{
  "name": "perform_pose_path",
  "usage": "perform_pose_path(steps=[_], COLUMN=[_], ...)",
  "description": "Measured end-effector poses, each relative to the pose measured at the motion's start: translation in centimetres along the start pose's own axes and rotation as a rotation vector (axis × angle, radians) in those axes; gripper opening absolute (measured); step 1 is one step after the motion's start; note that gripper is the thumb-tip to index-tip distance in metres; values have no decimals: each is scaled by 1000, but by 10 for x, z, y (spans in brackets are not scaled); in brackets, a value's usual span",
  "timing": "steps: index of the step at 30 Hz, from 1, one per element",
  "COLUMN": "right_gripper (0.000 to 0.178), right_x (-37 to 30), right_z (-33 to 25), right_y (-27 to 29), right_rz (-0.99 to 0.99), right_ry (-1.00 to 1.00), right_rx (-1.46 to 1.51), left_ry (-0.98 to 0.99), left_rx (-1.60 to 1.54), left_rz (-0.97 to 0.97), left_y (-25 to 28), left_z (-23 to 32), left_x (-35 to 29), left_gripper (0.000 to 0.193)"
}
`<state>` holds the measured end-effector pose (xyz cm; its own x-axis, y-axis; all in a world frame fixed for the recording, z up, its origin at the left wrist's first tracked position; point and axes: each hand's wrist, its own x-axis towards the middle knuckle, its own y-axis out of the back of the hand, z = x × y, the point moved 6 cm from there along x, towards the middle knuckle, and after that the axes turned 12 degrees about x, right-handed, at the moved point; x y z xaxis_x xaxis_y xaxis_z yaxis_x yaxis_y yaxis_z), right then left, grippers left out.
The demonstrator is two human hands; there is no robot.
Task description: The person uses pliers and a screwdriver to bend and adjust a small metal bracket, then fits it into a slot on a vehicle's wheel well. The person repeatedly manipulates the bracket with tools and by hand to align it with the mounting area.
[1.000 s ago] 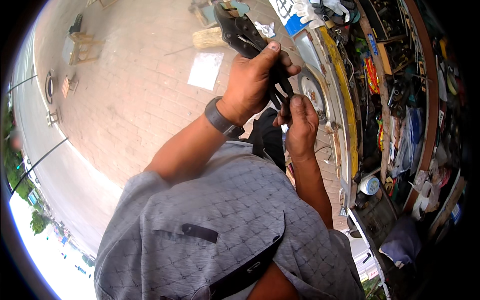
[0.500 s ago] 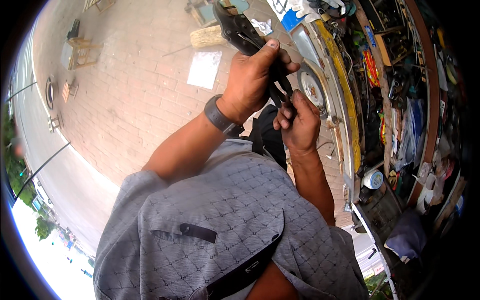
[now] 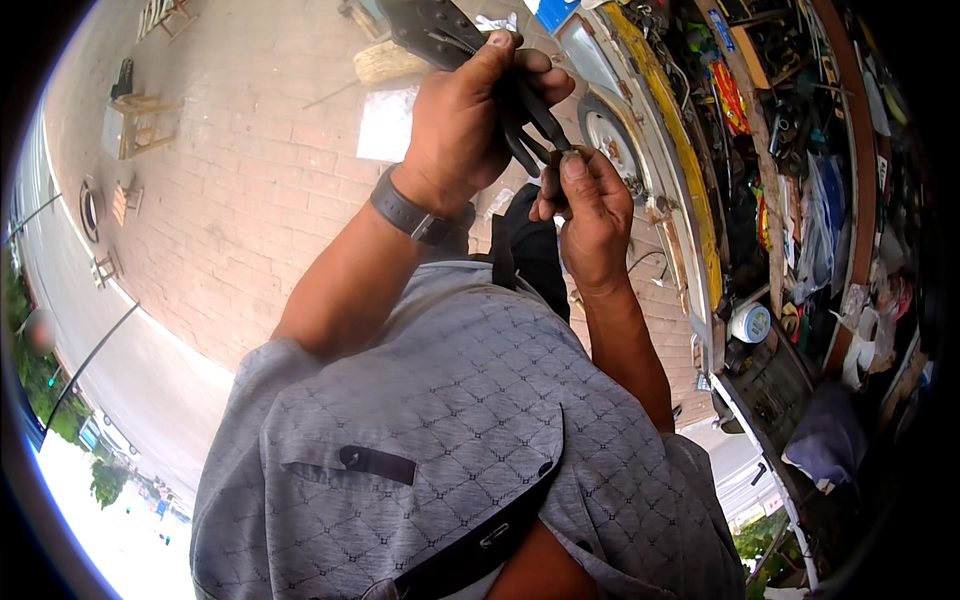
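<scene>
Held up near the top of the view is a black riveted piece, broad at its upper end and splitting into narrow strap-like ends below. Its exact kind cannot be made out. My left hand, with a dark watch band on the wrist, is wrapped round its middle, thumb on top. Just to the lower right, my right hand pinches the tip of one narrow end between thumb and curled fingers. What lies inside that pinch is hidden by the fingers.
To the right stands a cart with a yellow edge, crammed with tools, bags and parts; a wheel shows under it. On the brick paving lie a white sheet and a log. Wooden stools stand farther left.
Both hands and the black piece have shifted slightly left and up in view. The right hand has turned a little and still grips the narrow end.
</scene>
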<state>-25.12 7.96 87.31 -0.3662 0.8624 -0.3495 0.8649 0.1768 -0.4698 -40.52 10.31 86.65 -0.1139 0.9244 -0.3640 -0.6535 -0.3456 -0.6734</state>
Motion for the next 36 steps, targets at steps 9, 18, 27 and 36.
perform_pose_path(steps=[9, 18, 27, 36], right_gripper=[27, 27, 26, 26], right_x=[-2, -3, -5, -4], right_z=[-7, -5, -8, -5], right_y=[5, 16, 12, 7], right_rz=[44, 76, 76, 74], right_ry=[60, 96, 165, 157], right_rx=[-90, -235, -291, -264], left_ry=[-38, 38, -84, -89], left_rx=[218, 528, 471, 517], left_rz=[-59, -34, 76, 266], left_y=[-13, -7, -14, -16], left_z=[4, 7, -2, -15], left_x=[-8, -11, -12, -21], left_gripper=[39, 41, 40, 42])
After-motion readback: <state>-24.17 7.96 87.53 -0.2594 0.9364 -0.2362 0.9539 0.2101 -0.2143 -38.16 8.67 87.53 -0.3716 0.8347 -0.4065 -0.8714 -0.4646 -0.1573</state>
